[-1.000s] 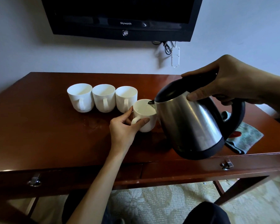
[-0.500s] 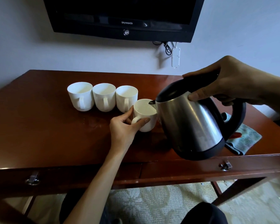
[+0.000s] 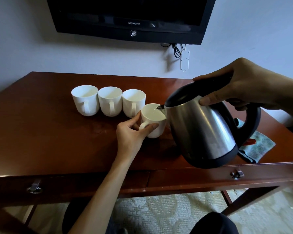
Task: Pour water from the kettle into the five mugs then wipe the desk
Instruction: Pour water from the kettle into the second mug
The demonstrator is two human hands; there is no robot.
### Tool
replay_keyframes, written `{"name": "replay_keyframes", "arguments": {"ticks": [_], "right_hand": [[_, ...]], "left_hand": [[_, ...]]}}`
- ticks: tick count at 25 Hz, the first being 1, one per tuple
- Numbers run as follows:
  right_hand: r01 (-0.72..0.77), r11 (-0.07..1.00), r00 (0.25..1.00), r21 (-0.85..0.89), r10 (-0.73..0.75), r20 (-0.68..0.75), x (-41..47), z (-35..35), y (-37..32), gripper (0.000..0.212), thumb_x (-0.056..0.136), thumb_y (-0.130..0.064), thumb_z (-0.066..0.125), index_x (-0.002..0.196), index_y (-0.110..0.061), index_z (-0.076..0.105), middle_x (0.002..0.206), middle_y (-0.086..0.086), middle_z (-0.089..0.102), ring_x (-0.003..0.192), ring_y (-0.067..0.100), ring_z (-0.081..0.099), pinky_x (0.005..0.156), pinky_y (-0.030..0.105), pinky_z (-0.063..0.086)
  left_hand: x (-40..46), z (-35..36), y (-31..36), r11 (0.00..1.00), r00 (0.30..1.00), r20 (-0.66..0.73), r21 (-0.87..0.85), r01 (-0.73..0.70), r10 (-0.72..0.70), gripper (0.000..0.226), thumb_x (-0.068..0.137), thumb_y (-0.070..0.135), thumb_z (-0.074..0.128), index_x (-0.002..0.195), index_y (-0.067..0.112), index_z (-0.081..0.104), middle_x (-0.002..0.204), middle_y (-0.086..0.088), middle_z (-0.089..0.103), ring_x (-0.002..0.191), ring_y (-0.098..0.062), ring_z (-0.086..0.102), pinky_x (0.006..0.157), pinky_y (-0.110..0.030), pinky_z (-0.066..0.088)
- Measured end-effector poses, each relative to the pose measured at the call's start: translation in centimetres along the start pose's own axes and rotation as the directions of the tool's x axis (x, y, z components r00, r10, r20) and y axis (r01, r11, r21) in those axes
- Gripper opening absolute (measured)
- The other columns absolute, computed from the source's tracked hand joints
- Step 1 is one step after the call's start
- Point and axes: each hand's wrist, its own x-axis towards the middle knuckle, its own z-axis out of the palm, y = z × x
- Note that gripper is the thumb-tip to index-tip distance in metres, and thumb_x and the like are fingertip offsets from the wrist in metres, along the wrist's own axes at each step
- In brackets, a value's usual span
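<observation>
Head view shows a steel kettle (image 3: 203, 130) with a black lid and handle, lifted clear of the tabletop (image 3: 49, 132) over its front right part and tilted so its spout points left, the spout tip sitting over the rim of a white mug (image 3: 155, 123); the right hand (image 3: 240, 86) grips the kettle from above, fingers curled round the top of the black handle and the thumb pressed on the steel wall just under the lid, so the body of the kettle hangs below and to the left of the grip; the left hand (image 3: 131, 135) holds the mug being filled, thumb and fingers closed round its handle and near side, the mug standing upright on the tabletop just beyond the fingers, near the middle of the tabletop; pale liquid shows inside this mug; 3 more white mugs (image 3: 109, 102) stand in a close row to its left, toward the back edge, handles facing the front edge, the nearest of them just beside the held mug; only 4 mugs are visible; a blue-green cloth (image 3: 259, 147) lies near the front right corner, partly hidden behind the kettle; a black television (image 3: 130, 16) hangs on the wall above the back edge.
</observation>
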Motion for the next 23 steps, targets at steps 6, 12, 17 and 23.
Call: {"name": "replay_keyframes", "arguments": {"ticks": [6, 12, 17, 23], "right_hand": [[-0.015, 0.999, 1.000, -0.030, 0.015, 0.009, 0.20, -0.03, -0.51, 0.053, 0.057, -0.018, 0.091, 0.108, -0.027, 0.080, 0.045, 0.005, 0.031, 0.038, 0.019, 0.024, 0.040, 0.021, 0.029], [-0.027, 0.999, 1.000, -0.030, 0.028, 0.006, 0.13, 0.04, -0.77, 0.056, 0.054, -0.019, 0.091, 0.108, -0.027, 0.080, 0.046, 0.004, 0.031, 0.039, 0.017, 0.024, 0.039, 0.022, 0.028], [-0.027, 0.999, 1.000, -0.039, 0.028, 0.003, 0.14, 0.14, -0.98, 0.055, 0.055, -0.018, 0.090, 0.108, -0.026, 0.080, 0.046, 0.004, 0.031, 0.038, 0.017, 0.025, 0.039, 0.022, 0.028], [-0.027, 0.999, 1.000, -0.034, 0.027, 0.004, 0.13, 0.14, -0.94, 0.056, 0.055, -0.018, 0.090, 0.109, -0.025, 0.080, 0.047, 0.005, 0.030, 0.039, 0.017, 0.024, 0.039, 0.021, 0.028]], "left_hand": [[0.02, -0.13, -0.42, 1.000, 1.000, 0.003, 0.003, -0.020, 0.020, 0.063, 0.073, 0.019, 0.090, 0.131, 0.016, 0.066, 0.048, 0.018, 0.036, 0.058, -0.001, 0.034, 0.062, -0.020, 0.039], [0.11, -0.04, -0.69, 1.000, 1.000, -0.002, -0.009, -0.013, 0.013, 0.063, 0.072, 0.021, 0.091, 0.130, 0.014, 0.068, 0.048, 0.015, 0.035, 0.059, -0.002, 0.032, 0.063, -0.023, 0.038], [0.13, -0.14, -0.82, 1.000, 1.000, 0.009, -0.010, -0.015, 0.015, 0.067, 0.072, 0.020, 0.091, 0.133, 0.007, 0.065, 0.047, 0.017, 0.041, 0.057, 0.000, 0.035, 0.062, -0.020, 0.039], [0.07, -0.12, -0.79, 1.000, 1.000, 0.014, -0.027, 0.001, -0.001, 0.069, 0.073, 0.018, 0.090, 0.135, 0.005, 0.063, 0.048, 0.018, 0.042, 0.057, 0.000, 0.038, 0.065, -0.021, 0.043]]}}
